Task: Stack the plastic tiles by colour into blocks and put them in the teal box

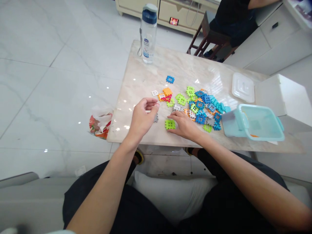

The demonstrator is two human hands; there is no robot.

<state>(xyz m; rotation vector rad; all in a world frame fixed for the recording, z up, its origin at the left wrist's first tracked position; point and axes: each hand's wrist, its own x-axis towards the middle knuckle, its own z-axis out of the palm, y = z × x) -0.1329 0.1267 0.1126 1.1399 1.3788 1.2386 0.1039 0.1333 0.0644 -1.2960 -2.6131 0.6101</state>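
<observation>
My right hand [184, 125] grips a lime-green interlocking plastic tile [170, 124] with a window grid, its thumb and fingers at the tile's right side. To the left, my left hand [143, 115] hovers over the table with loosely curled fingers and the thumb apart. No object shows between those fingers. Partly hidden by this hand is a grey tile [156, 118]. Just beyond the hands lie an orange tile [167, 91], a red piece [166, 98] and a small white window piece [154, 93]. A blue tile [170, 79] sits farther off.
A heap of mixed tiles [200, 105] spreads right of my hands. Beside it stands a teal plastic box [235, 123], with its lid [243, 87] behind. A water bottle [149, 35] stands at the far left corner. Another person [234, 19] sits on a stool beyond the table.
</observation>
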